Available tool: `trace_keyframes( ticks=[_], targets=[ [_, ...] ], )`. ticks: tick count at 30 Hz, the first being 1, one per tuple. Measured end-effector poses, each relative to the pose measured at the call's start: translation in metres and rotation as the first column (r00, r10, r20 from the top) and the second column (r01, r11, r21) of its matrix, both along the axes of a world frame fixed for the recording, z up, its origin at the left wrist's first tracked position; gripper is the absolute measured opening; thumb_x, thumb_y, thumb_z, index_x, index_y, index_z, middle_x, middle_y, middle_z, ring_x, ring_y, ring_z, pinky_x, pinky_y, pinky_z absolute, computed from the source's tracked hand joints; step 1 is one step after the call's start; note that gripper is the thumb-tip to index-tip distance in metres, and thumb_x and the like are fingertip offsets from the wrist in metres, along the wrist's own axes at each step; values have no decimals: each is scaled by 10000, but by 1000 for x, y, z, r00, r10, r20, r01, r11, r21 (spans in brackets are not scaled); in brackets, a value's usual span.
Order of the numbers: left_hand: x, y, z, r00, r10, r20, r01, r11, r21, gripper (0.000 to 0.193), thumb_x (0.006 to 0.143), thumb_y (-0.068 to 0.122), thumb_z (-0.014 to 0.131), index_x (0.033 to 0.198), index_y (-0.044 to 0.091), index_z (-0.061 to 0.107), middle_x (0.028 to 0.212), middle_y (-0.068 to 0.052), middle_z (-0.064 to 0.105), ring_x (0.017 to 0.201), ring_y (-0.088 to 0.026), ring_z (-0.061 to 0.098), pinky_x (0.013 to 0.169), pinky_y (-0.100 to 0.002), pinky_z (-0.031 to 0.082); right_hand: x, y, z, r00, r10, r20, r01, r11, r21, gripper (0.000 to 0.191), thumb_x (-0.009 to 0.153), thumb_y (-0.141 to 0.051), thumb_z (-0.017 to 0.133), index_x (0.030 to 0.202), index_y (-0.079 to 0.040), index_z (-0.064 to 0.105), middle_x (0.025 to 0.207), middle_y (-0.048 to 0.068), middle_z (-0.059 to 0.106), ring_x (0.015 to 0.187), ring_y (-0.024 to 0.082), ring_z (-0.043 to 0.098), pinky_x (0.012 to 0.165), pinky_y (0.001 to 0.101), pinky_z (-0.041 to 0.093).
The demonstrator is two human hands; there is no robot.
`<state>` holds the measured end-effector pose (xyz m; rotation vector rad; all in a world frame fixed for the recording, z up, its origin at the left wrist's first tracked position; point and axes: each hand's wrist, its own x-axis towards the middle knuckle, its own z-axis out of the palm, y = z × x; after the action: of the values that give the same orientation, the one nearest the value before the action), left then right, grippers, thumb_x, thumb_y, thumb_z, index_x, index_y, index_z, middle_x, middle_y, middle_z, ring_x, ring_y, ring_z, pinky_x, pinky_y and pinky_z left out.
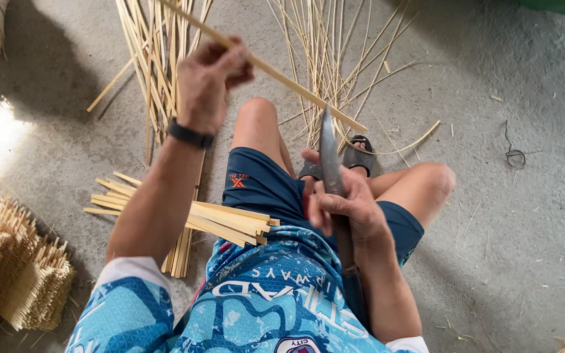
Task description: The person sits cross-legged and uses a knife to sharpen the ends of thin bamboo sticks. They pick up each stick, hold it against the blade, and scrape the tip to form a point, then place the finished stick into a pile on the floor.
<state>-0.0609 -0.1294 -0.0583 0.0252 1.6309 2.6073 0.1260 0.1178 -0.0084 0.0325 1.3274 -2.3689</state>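
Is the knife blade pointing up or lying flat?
Up. The right hand grips the knife with its tip meeting the bamboo strip held by the left hand.

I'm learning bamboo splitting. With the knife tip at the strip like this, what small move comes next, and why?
Probably draw the strip back against the blade so the edge bites. The left hand holds the strip raised, the right hand holds the knife upright, and its tip meets the strip near the far end, with no visible cut yet.
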Motion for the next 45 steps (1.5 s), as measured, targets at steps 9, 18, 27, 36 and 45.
trace_keyframes(
  ticks=[9, 18, 27, 36, 45],
  targets=[
    [123, 49, -1, 907, -420, -36, 284, 672, -684, 256, 1045, 215, 686, 1060, -34, 745, 948, -215, 776, 814, -273, 739, 710, -380, 609, -1, 19, -51, 994, -100, 37, 105, 979, -176, 442, 1225, -270, 505, 1275, 164, 574, 854, 199, 669, 573, 152, 600, 473, 233, 471],
    [114, 9, 9, 700, -713, -33, 219, 258, -941, 183, 1012, 193, 648, 1130, 108, 760, 812, -66, 767, 680, -162, 722, 596, -317, 569, 20, 5, -40, 987, -162, -10, 163, 982, 91, 353, 1130, -280, 397, 1191, 42, 527, 867, 159, 691, 556, 153, 617, 424, 271, 509],
    [137, -15, 17, 622, -728, -289, -166, 238, -957, 232, 929, 96, 728, 1153, 37, 723, 666, -59, 637, 615, -188, 609, 504, -349, 505, 33, 7, -52, 995, -99, -19, 99, 995, 7, 511, 1200, -358, 403, 1041, 83, 608, 763, 131, 621, 540, 139, 578, 448, 281, 505],
    [124, -69, 27, 622, -749, -227, -148, 172, -974, 175, 998, 121, 659, 1154, 89, 732, 760, -55, 702, 660, -164, 642, 495, -309, 515, 31, 37, -33, 930, -360, 79, 351, 930, 110, 445, 1150, -353, 444, 1145, 66, 596, 738, 92, 610, 505, 96, 553, 388, 230, 452],
    [97, -107, 2, 642, -731, -233, -218, 118, -969, 182, 1022, 176, 630, 1135, 114, 758, 767, -49, 690, 677, -198, 625, 567, -353, 531, 34, 88, -41, 790, -613, -19, 601, 769, 218, 381, 1107, -245, 496, 1371, 28, 525, 805, 87, 593, 529, 103, 501, 412, 238, 424]
  ],
)
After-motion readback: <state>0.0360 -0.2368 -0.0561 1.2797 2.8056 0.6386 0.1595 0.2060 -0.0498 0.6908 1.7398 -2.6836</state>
